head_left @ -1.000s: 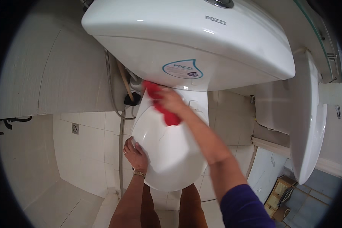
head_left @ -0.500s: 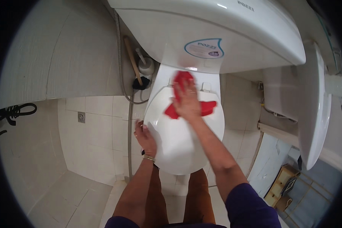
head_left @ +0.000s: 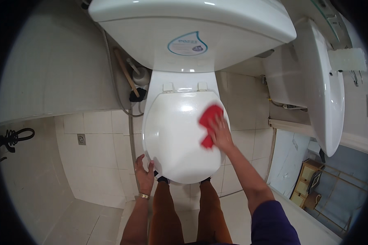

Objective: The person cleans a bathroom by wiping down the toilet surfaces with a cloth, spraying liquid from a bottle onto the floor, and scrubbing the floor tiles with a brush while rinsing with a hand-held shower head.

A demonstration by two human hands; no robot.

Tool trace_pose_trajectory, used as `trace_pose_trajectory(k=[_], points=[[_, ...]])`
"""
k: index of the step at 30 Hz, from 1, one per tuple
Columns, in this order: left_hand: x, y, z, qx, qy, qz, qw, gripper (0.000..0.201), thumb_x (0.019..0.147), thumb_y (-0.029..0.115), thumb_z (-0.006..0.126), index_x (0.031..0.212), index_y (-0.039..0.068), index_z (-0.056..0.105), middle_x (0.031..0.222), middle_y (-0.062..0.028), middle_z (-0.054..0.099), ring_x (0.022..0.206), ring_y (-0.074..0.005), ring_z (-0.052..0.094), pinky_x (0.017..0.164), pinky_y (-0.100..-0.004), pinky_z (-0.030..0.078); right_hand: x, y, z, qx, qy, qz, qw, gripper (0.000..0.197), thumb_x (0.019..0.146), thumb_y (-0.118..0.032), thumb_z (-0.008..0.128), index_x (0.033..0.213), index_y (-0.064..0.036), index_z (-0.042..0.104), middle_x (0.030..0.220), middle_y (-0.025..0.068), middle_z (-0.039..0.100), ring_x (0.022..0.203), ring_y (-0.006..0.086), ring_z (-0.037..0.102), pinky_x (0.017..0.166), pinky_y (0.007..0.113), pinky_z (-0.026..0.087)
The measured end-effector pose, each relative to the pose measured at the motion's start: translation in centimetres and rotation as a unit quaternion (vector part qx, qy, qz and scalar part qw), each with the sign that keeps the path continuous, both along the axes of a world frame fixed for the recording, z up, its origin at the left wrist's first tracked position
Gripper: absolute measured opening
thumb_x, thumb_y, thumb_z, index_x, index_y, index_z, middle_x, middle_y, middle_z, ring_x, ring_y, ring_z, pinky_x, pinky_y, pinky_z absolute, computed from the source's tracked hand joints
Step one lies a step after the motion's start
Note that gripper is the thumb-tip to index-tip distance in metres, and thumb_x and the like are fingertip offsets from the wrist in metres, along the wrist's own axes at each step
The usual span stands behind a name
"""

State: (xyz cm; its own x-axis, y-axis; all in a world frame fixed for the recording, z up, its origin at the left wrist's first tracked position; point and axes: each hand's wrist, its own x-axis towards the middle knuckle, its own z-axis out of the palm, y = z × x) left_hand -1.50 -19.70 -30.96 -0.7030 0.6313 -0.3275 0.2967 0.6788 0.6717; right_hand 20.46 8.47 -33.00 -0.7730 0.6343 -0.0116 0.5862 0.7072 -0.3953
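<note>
One red cloth (head_left: 212,115), crumpled, motion-blurred, on the white toilet lid (head_left: 180,134), near its right edge. Right hand (head_left: 219,132): laid over the cloth; blur leaves it uncertain whether the fingers grip. Left hand (head_left: 144,173): empty, fingers parted, at the lid's front-left edge; contact cannot be told. Two white hinge caps (head_left: 168,87), at the lid's back edge. One wooden-handled plunger (head_left: 126,71) and one white brush holder (head_left: 141,77), beyond the lid's back-left corner.
</note>
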Motion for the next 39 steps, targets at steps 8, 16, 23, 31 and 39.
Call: trace_pose_trajectory(k=[8, 16, 23, 31, 39], points=[[5.1, 0.3, -2.8, 0.097, -0.245, 0.264, 0.928, 0.041, 0.082, 0.02, 0.065, 0.117, 0.004, 0.049, 0.093, -0.0055, 0.056, 0.073, -0.013, 0.052, 0.059, -0.0294, 0.047, -10.2, -12.5, 0.3, -0.14, 0.088, 0.198, 0.966, 0.065, 0.082, -0.028, 0.051, 0.136, 0.0006, 0.029, 0.144, 0.0175, 0.022, 0.135, 0.0353, 0.015, 0.11, 0.043, 0.016], [4.4, 0.8, -2.1, 0.043, -0.173, 0.323, 0.93, 0.033, 0.077, 0.016, 0.07, 0.102, 0.003, 0.052, 0.076, -0.0046, 0.056, 0.058, -0.0106, 0.053, 0.045, -0.0235, 0.042, 4.8, 0.7, 2.5, -0.079, -0.039, 0.245, 0.965, 0.048, 0.074, -0.022, 0.059, 0.118, -0.0042, 0.051, 0.13, 0.016, 0.042, 0.128, 0.0334, 0.032, 0.108, 0.04, 0.023], [8.3, 0.1, -3.4, 0.045, -0.231, 0.349, 0.907, 0.037, 0.082, 0.029, 0.067, 0.1, 0.001, 0.054, 0.075, -0.0056, 0.059, 0.06, -0.012, 0.056, 0.049, -0.0248, 0.047, -12.3, 2.8, -0.2, 0.028, 0.02, 0.088, 0.996, 0.056, 0.082, -0.02, 0.048, 0.132, 0.0008, 0.035, 0.139, 0.0192, 0.032, 0.133, 0.0378, 0.02, 0.11, 0.042, 0.019], [10.0, -4.7, -1.5, 0.129, -0.424, 0.427, 0.788, 0.027, 0.087, 0.015, 0.052, 0.112, 0.008, 0.047, 0.102, -0.0057, 0.054, 0.086, -0.0196, 0.057, 0.078, -0.0406, 0.047, 3.2, -16.2, -0.5, -0.142, 0.026, 0.445, 0.884, 0.063, 0.078, -0.021, 0.054, 0.133, -0.0002, 0.034, 0.141, 0.0206, 0.029, 0.134, 0.0306, 0.023, 0.111, 0.04, 0.018], [11.9, -1.3, -0.8, 0.058, -0.325, 0.405, 0.853, 0.038, 0.079, 0.016, 0.066, 0.107, -0.002, 0.047, 0.09, -0.0074, 0.056, 0.082, -0.0178, 0.057, 0.067, -0.0321, 0.052, -4.4, 7.5, -0.5, 0.002, 0.094, -0.001, 0.996, 0.044, 0.075, -0.008, 0.059, 0.118, 0.0011, 0.051, 0.128, 0.0238, 0.043, 0.125, 0.0404, 0.032, 0.105, 0.043, 0.028]])
